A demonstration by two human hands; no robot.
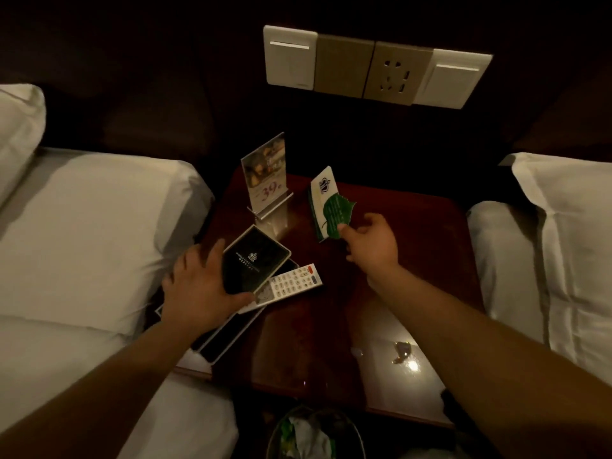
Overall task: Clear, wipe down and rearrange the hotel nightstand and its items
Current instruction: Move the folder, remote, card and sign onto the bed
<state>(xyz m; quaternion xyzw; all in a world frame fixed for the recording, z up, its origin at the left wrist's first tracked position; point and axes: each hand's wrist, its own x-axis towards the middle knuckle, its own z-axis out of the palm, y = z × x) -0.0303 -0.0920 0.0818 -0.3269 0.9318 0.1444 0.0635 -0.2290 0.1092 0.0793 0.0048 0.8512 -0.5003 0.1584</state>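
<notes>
A dark red wooden nightstand (381, 293) stands between two beds. My left hand (198, 286) grips a dark booklet with a crest (255, 260) at the nightstand's left side, above a white remote control (291, 284). Under them lies a flat dark tray with a white rim (228, 336). My right hand (371, 241) pinches a green leaf-shaped card together with a white crested card (326, 207), held upright over the nightstand's middle. A clear acrylic sign stand marked 39 (265, 180) stands at the back left.
White beds flank the nightstand, left (82, 243) and right (546, 260). A wall panel with switches and a socket (374, 67) hangs above. A waste bin holding crumpled rubbish (314, 435) sits below the front edge. A small shiny scrap (402, 351) lies near the front right.
</notes>
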